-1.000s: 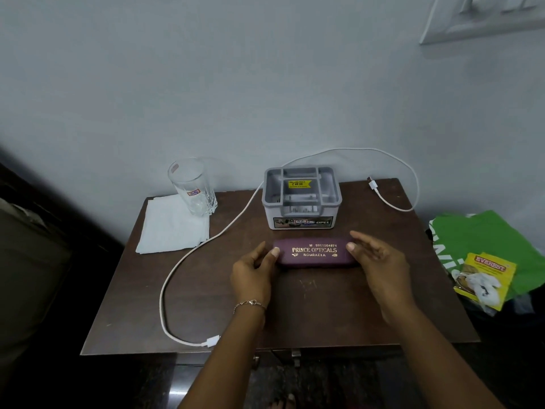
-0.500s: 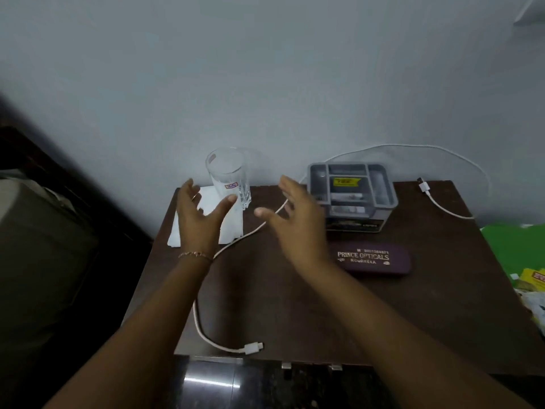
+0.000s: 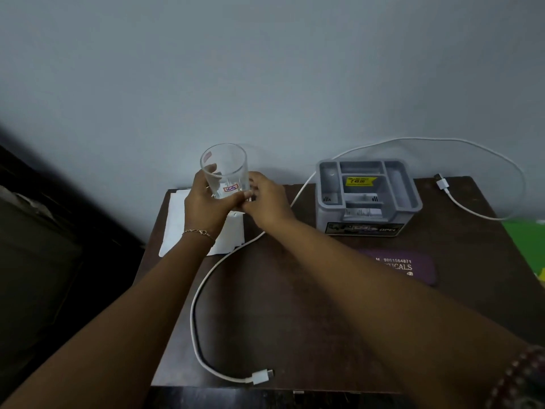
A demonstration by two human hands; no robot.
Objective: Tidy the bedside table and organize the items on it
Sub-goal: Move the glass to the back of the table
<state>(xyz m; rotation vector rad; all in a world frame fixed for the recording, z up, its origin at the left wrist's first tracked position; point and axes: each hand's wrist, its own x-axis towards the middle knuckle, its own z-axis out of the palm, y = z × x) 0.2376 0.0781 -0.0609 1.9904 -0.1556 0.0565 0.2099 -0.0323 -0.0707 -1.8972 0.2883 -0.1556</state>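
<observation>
A clear drinking glass (image 3: 224, 169) stands upright at the back left of the dark wooden bedside table (image 3: 309, 320), over a white napkin (image 3: 177, 228). My left hand (image 3: 206, 202) grips the glass from the left, and my right hand (image 3: 265, 199) holds its lower right side. A grey compartment organizer (image 3: 368, 199) sits at the back. In front of it lies a purple spectacle case (image 3: 413, 268), partly hidden by my right forearm. A white charging cable (image 3: 197, 305) loops across the table to a plug (image 3: 261, 377) near the front edge.
The wall runs right behind the table. A dark bed frame (image 3: 59, 231) borders the left side. The cable's other connector (image 3: 442, 183) lies at the back right corner. A green bag (image 3: 528, 240) shows off the right edge.
Both hands left the spectacle case, swung left and closed around the glass. The view shifted left with them.
</observation>
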